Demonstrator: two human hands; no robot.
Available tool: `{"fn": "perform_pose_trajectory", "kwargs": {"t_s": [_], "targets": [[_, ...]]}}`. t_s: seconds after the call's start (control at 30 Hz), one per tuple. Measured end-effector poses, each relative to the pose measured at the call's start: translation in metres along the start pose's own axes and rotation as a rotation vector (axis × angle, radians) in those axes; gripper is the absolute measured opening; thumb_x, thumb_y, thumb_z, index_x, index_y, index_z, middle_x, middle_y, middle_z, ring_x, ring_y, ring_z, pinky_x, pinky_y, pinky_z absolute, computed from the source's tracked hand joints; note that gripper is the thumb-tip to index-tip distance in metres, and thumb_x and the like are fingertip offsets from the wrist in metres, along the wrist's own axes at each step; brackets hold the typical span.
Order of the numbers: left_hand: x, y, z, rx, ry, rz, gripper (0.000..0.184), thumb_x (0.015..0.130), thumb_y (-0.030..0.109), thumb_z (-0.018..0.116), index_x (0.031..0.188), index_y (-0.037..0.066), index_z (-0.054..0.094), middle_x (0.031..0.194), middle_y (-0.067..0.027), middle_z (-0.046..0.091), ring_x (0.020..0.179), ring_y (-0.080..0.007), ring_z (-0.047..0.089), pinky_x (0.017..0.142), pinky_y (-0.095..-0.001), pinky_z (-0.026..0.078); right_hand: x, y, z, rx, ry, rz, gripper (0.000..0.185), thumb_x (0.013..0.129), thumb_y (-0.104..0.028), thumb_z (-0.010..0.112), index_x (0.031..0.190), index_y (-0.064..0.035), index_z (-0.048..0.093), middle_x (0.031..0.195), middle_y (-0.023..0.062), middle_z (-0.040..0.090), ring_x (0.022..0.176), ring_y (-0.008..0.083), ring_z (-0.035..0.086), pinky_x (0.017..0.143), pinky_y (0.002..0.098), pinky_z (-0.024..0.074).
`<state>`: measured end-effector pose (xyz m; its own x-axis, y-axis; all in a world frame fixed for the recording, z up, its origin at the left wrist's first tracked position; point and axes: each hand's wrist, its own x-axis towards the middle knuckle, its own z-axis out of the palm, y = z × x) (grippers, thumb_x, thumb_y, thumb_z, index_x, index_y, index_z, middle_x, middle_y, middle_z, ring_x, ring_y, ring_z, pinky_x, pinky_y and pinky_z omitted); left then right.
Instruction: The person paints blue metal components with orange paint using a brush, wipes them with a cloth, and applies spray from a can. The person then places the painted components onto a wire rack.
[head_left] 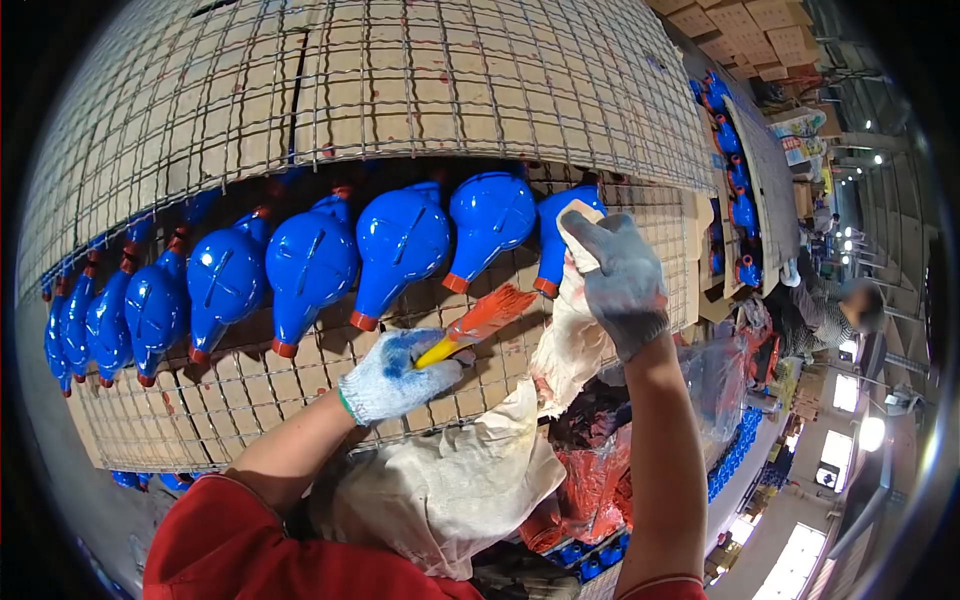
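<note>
My left hand (400, 376), in a white glove stained blue, is closed round the yellow handle of a paintbrush (484, 318) whose bristles are red. My right hand (622, 282), in a grey glove, grips a cream cloth (572, 345) and holds part of it against the rightmost blue part (556, 232). The cloth hangs down from that hand towards a larger pale cloth (450, 480) below. A row of glossy blue parts with red ends, among them one blue part (402, 243), lies on a wire mesh shelf (250, 395) over cardboard.
An upper mesh shelf (400, 90) runs above the row. Red-stained plastic (595, 485) lies below my right arm. On the right are another rack (765, 190) with blue parts, stacked cartons (740, 30) and another person (830, 315).
</note>
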<state>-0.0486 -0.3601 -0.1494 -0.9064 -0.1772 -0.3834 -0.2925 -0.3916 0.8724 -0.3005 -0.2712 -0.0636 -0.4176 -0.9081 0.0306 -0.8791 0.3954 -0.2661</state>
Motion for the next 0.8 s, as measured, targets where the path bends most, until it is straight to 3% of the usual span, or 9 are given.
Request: {"fn": "perform_pose_trajectory", "kwargs": {"t_s": [0.27, 0.33, 0.4, 0.47, 0.6, 0.67, 0.8], "targets": [[0.003, -0.007, -0.002, -0.02, -0.014, -0.008, 0.035, 0.086, 0.024, 0.065, 0.116, 0.005, 0.062, 0.082, 0.0001, 0.064, 0.071, -0.003, 0.054, 0.063, -0.0216, 0.046, -0.001, 0.004, 0.004, 0.106, 0.133, -0.07, 0.038, 0.072, 0.007, 0.055, 0.106, -0.0057, 0.067, 0.091, 0.0139, 0.06, 0.077, 0.0282, 0.059, 0.074, 0.0318, 0.0491], [0.002, -0.001, -0.001, -0.073, -0.021, -0.014, 0.036, 0.086, 0.023, 0.065, 0.117, 0.005, 0.062, 0.084, 0.0004, 0.064, 0.072, -0.003, 0.054, 0.064, -0.0214, 0.046, 0.009, -0.002, 0.0, 0.077, 0.118, -0.136, 0.036, 0.074, 0.004, 0.057, 0.107, -0.0069, 0.067, 0.09, 0.0148, 0.06, 0.077, 0.0285, 0.059, 0.072, 0.0317, 0.0491], [0.002, 0.0, -0.001, -0.123, -0.032, -0.019, 0.036, 0.086, 0.022, 0.065, 0.118, 0.006, 0.061, 0.085, 0.0007, 0.064, 0.074, -0.003, 0.054, 0.065, -0.0213, 0.047, 0.014, -0.005, -0.003, -0.1, 0.0, -0.02, 0.032, 0.077, 0.001, 0.058, 0.106, -0.0088, 0.068, 0.087, 0.0154, 0.059, 0.076, 0.0289, 0.059, 0.069, 0.0322, 0.0489], [0.003, -0.001, -0.003, -0.007, -0.036, 0.034, 0.037, 0.087, 0.021, 0.064, 0.12, 0.005, 0.06, 0.091, 0.0, 0.066, 0.077, -0.0035, 0.056, 0.068, -0.021, 0.047, 0.008, 0.001, -0.002, -0.08, 0.04, -0.091, 0.028, 0.079, -0.004, 0.059, 0.104, -0.01, 0.069, 0.084, 0.0155, 0.059, 0.074, 0.0288, 0.059, 0.067, 0.0328, 0.0486], [0.002, -0.004, -0.001, -0.101, -0.021, 0.027, 0.037, 0.087, 0.021, 0.064, 0.12, 0.004, 0.059, 0.093, -0.001, 0.066, 0.078, -0.0037, 0.056, 0.07, -0.0211, 0.048, -0.011, 0.01, -0.005, 0.065, 0.066, -0.133, 0.027, 0.076, -0.003, 0.065, 0.102, -0.0096, 0.069, 0.083, 0.0135, 0.059, 0.076, 0.0275, 0.059, 0.07, 0.0324, 0.0483], [0.001, -0.001, 0.0, -0.232, -0.033, -0.013, 0.038, 0.087, 0.021, 0.064, 0.12, 0.004, 0.059, 0.091, -0.0006, 0.065, 0.077, -0.0036, 0.056, 0.069, -0.021, 0.047, -0.018, 0.016, -0.01, 0.088, 0.091, -0.037, 0.027, 0.076, -0.001, 0.065, 0.101, -0.0094, 0.069, 0.084, 0.0118, 0.06, 0.078, 0.026, 0.059, 0.073, 0.0315, 0.0479], [0.002, 0.001, -0.003, -0.147, -0.051, 0.009, 0.036, 0.087, 0.022, 0.064, 0.119, 0.004, 0.06, 0.088, 0.0001, 0.064, 0.074, -0.0034, 0.054, 0.067, -0.0212, 0.046, -0.02, 0.016, -0.022, 0.006, 0.081, 0.068, 0.027, 0.08, 0.002, 0.06, 0.103, -0.0077, 0.069, 0.085, 0.012, 0.059, 0.08, 0.0239, 0.059, 0.076, 0.0299, 0.0472]]}}
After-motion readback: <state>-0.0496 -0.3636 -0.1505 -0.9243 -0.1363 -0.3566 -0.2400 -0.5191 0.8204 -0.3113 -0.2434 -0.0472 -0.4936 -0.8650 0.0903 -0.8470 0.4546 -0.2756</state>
